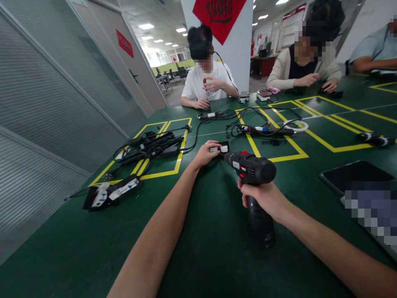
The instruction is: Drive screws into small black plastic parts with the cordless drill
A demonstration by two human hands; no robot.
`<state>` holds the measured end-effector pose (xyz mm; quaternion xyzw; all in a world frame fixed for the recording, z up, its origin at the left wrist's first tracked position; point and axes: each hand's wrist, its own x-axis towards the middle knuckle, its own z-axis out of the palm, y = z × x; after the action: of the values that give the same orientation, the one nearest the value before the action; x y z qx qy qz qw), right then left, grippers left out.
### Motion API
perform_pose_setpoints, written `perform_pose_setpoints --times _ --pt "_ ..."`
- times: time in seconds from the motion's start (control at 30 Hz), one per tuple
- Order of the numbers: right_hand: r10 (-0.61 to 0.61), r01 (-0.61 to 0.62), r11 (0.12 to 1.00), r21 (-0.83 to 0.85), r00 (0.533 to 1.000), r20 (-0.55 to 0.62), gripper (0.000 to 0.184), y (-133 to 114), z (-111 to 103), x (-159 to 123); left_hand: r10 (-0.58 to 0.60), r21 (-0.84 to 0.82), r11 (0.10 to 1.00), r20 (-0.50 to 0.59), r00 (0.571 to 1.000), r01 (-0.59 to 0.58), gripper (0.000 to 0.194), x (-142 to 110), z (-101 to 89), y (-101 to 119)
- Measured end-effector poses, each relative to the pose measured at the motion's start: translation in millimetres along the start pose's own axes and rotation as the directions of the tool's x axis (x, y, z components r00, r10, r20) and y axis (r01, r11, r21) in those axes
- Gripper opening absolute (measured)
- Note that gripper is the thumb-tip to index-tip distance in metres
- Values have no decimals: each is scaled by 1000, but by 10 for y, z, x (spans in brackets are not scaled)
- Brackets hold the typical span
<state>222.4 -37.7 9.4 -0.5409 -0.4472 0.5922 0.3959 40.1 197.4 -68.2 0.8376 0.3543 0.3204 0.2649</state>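
My right hand (262,196) is wrapped round the grip of a black cordless drill (256,169) with red buttons. The drill points to the left and away from me, and its tip meets or nearly meets a small black part with a white piece on it (223,148). With closed fingers, my left hand (205,155) grips that part from the left and holds it down on the green table (204,240). My fingers hide some of the part, and the exact contact at the drill tip is too small to make out.
Black cables and adapters (151,145) lie heaped at the left, near opened black casings with white pieces (114,191). More cords (263,130) and a white ring (299,126) lie ahead. A dark tablet-like device (356,176) is at right. Co-workers (207,80) sit across the table.
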Motion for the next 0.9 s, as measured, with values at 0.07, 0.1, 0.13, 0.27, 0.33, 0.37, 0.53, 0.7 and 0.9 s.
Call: perform_pose_setpoints --times 0.07,0.1,0.13,0.27,0.33,0.37,0.53,0.7,0.9 --pt "1 -1 1000 -16 1000 0 8 -3 -2 -4 5 2 1000 -7 1000 -5 31 -2 7 6" --pt "0 0 1000 -19 1000 0 8 -3 -4 -5 6 3 1000 -7 1000 -6 31 -3 8 8" --pt "-2 2 1000 -19 1000 0 8 -1 -6 -4 6 6 1000 -6 1000 -6 31 -3 8 10" --pt "2 -2 1000 -9 1000 1 9 15 -11 6 8 9 1000 -2 1000 -8 32 -5 2 2" --pt "3 -3 1000 -1 1000 3 8 30 -11 15 18 7 1000 -2 1000 -18 31 -4 0 -9" --pt "-4 4 1000 9 1000 5 8 39 -11 20 23 5 1000 -2 1000 -23 31 -2 -1 -14" --pt "2 -1 1000 26 1000 -9 8 50 1 33 11 0 1000 9 1000 -11 32 5 -3 -16" --pt "13 -13 999 34 1000 -13 8 12 10 25 4 5 1000 2 1000 -4 32 7 -5 -8" --pt "-12 12 999 42 1000 -1 7 34 3 30 -1 6 1000 11 1000 1 32 6 -8 -13"
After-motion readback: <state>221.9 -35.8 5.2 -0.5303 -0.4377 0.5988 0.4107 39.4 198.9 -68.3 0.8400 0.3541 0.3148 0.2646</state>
